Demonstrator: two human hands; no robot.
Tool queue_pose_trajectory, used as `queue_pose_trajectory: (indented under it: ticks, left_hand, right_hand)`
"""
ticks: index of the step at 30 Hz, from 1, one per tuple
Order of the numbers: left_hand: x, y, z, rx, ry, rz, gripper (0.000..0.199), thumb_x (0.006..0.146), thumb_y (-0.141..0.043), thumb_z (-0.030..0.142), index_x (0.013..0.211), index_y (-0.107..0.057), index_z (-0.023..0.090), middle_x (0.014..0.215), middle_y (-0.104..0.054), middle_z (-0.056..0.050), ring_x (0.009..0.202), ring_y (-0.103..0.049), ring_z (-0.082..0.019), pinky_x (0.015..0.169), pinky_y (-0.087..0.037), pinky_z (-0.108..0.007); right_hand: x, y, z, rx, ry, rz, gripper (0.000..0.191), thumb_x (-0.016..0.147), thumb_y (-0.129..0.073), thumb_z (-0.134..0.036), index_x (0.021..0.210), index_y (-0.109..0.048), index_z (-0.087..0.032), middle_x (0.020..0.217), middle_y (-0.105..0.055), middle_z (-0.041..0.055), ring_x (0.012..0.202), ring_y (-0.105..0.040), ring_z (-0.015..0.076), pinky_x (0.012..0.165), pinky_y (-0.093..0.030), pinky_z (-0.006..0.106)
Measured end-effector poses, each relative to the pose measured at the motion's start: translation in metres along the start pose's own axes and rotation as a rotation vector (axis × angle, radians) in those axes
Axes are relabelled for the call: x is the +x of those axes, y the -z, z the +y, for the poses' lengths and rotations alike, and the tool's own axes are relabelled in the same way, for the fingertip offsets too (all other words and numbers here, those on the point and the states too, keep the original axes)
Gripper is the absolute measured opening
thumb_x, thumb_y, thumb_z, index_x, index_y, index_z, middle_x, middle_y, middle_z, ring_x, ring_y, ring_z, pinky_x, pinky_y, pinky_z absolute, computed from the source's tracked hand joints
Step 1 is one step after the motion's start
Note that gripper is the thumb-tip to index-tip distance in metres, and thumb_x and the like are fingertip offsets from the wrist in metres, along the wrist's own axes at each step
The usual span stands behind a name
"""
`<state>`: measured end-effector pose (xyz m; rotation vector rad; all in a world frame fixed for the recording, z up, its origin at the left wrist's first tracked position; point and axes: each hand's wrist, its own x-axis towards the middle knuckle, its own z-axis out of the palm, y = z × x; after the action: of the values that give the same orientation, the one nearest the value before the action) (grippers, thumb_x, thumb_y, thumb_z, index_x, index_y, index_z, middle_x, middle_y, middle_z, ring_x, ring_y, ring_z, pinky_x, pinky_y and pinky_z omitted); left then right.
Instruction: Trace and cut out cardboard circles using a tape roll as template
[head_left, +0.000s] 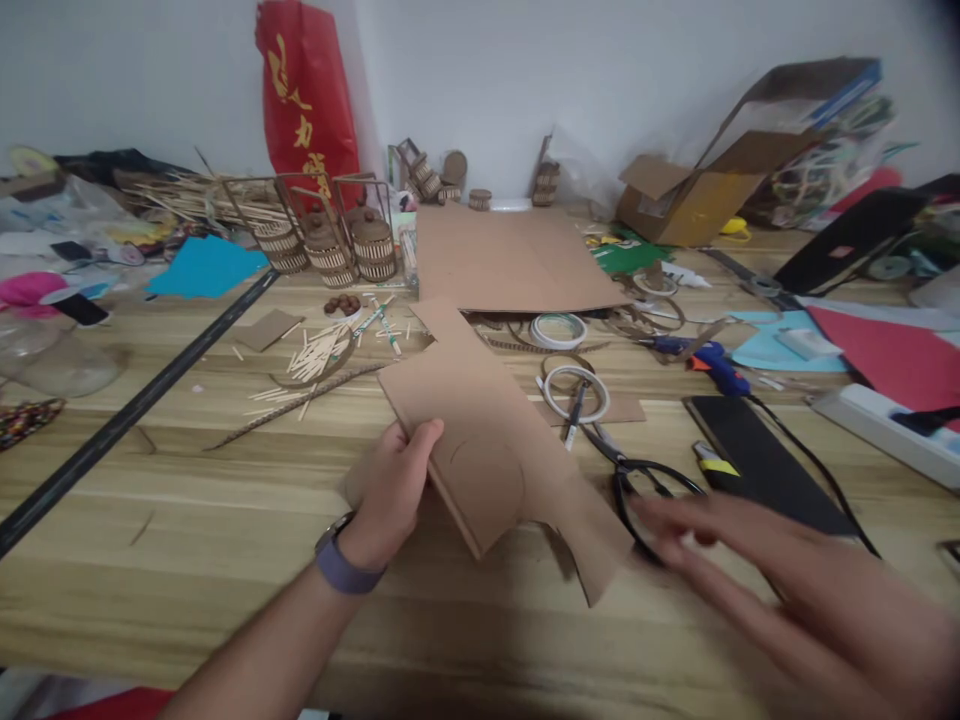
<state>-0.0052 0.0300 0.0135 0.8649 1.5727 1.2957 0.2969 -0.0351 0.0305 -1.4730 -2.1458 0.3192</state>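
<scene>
- Because a drawn circle (523, 480) sits whole on the cardboard piece (480, 390), marking looks done there but cutting it out looks left.
- Piece's near edge has curved bites, so some cutting seems done; total count needed can't be told.
- Left hand (401, 485): pinching the piece's left edge, thumb on top; piece is tilted above the table (225, 540), between the hands.
- Right hand (795, 580): blurred, fingers stretched toward the black-handled scissors (624, 463); can't tell if gripping.
- Larger cardboard sheet (510, 260): beyond the left hand, lying mostly whole.
- Pen (575, 415): ahead of the right hand, across a white tape roll (547, 395).
- Utility knife (716, 465) and glue gun (720, 370): just beyond the right hand.
- Miniature slatted baskets (375, 250): far past the left hand, look assembled.
- Writing: red bag (311, 100), beyond the left hand, gold Chinese characters; one reads 力, others unclear.
- Green packet (634, 253), beyond the right hand: white print, unreadable. No brand legible.
</scene>
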Motion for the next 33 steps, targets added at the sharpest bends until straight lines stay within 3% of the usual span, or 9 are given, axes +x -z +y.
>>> queue_pose_trajectory:
  ticks: [3, 7, 13, 17, 22, 25, 28, 31, 33]
  left_hand:
    - [0.001, -0.001, -0.002, -0.072, 0.006, -0.008, 0.036, 0.069, -0.072, 0.052, 0.084, -0.069, 0.02, 0.087, -0.078, -0.006, 0.09, -0.071, -0.029, 0.071, -0.053, -0.033]
    - [0.002, -0.003, -0.004, -0.15, 0.01, -0.076, 0.046, 0.068, -0.077, 0.056, 0.094, -0.071, 0.018, 0.098, -0.08, -0.01, 0.1, -0.073, -0.032, 0.079, -0.056, -0.036]
    - [0.003, -0.001, -0.006, -0.312, 0.039, -0.144, 0.037, 0.069, -0.085, 0.044, 0.096, -0.072, 0.022, 0.107, -0.08, -0.009, 0.111, -0.072, -0.032, 0.092, -0.057, -0.04]
    - [0.003, 0.005, -0.004, -0.337, 0.026, -0.12, 0.028, 0.06, -0.091, 0.028, 0.083, -0.076, 0.022, 0.105, -0.078, -0.009, 0.111, -0.07, -0.031, 0.085, -0.06, -0.034]
    - [0.004, 0.0, -0.001, -0.479, 0.083, -0.139, 0.028, 0.064, -0.089, 0.041, 0.077, -0.074, 0.021, 0.082, -0.077, -0.004, 0.068, -0.072, -0.021, 0.047, -0.056, -0.025]
    - [0.001, -0.005, 0.002, -0.558, 0.093, -0.141, 0.034, 0.06, -0.093, 0.041, 0.081, -0.075, 0.02, 0.08, -0.078, -0.001, 0.064, -0.072, -0.016, 0.045, -0.056, -0.02]
    - [-0.003, -0.007, 0.005, -0.628, 0.104, -0.169, 0.038, 0.056, -0.096, 0.039, 0.082, -0.076, 0.018, 0.08, -0.08, -0.001, 0.063, -0.073, -0.016, 0.044, -0.057, -0.018]
    - [-0.007, -0.007, 0.005, -0.653, 0.099, -0.188, 0.04, 0.056, -0.097, 0.041, 0.082, -0.076, 0.018, 0.082, -0.081, -0.002, 0.067, -0.075, -0.017, 0.047, -0.059, -0.018]
    - [-0.008, -0.007, 0.004, -0.658, 0.093, -0.191, 0.041, 0.057, -0.097, 0.042, 0.084, -0.076, 0.018, 0.084, -0.081, -0.001, 0.071, -0.076, -0.018, 0.05, -0.061, -0.018]
  right_hand:
    - [0.004, -0.002, 0.033, -0.268, -0.044, -0.062, 0.031, 0.094, -0.054, -0.037, 0.103, -0.077, -0.02, 0.09, -0.08, 0.0176, 0.077, -0.078, 0.0359, 0.068, -0.063, 0.044]
    - [0.011, -0.022, 0.067, -0.196, -0.126, -0.201, 0.028, 0.085, -0.06, -0.03, 0.106, -0.074, -0.018, 0.094, -0.078, 0.016, 0.083, -0.078, 0.0336, 0.073, -0.063, 0.042]
    - [0.004, -0.028, 0.07, -0.156, -0.206, -0.128, 0.031, 0.079, -0.06, -0.035, 0.106, -0.062, -0.019, 0.092, -0.077, 0.0162, 0.08, -0.077, 0.0328, 0.067, -0.062, 0.041]
    - [0.002, -0.01, 0.059, 0.014, -0.377, -0.102, 0.029, 0.078, -0.063, -0.046, 0.1, -0.06, -0.026, 0.087, -0.081, 0.0118, 0.076, -0.078, 0.0331, 0.065, -0.062, 0.041]
    - [0.0, 0.009, 0.041, 0.373, -0.585, -0.002, 0.052, 0.062, -0.08, -0.06, 0.102, -0.065, -0.029, 0.076, -0.076, 0.0079, 0.073, -0.074, 0.0326, 0.062, -0.059, 0.039]
    - [0.004, 0.0, 0.018, 0.76, -0.653, -0.147, 0.052, 0.061, -0.082, -0.072, 0.088, -0.069, -0.029, 0.061, -0.063, 0.0028, 0.052, -0.057, 0.0223, 0.051, -0.051, 0.035]
    - [0.015, -0.017, -0.017, 0.936, -0.628, -0.246, 0.073, 0.081, -0.034, -0.093, 0.081, -0.067, -0.028, 0.055, -0.051, 0.0021, 0.043, -0.042, 0.0201, 0.04, -0.041, 0.036]
    - [0.031, -0.03, -0.046, 1.013, -0.493, -0.304, 0.068, 0.077, -0.052, -0.091, 0.09, -0.069, -0.027, 0.08, -0.062, 0.0074, 0.071, -0.058, 0.0244, 0.07, -0.052, 0.04]
    - [0.042, -0.038, -0.054, 1.12, -0.415, -0.288, 0.07, 0.075, -0.055, -0.091, 0.095, -0.066, -0.025, 0.078, -0.057, 0.0029, 0.064, -0.05, 0.0184, 0.061, -0.046, 0.033]
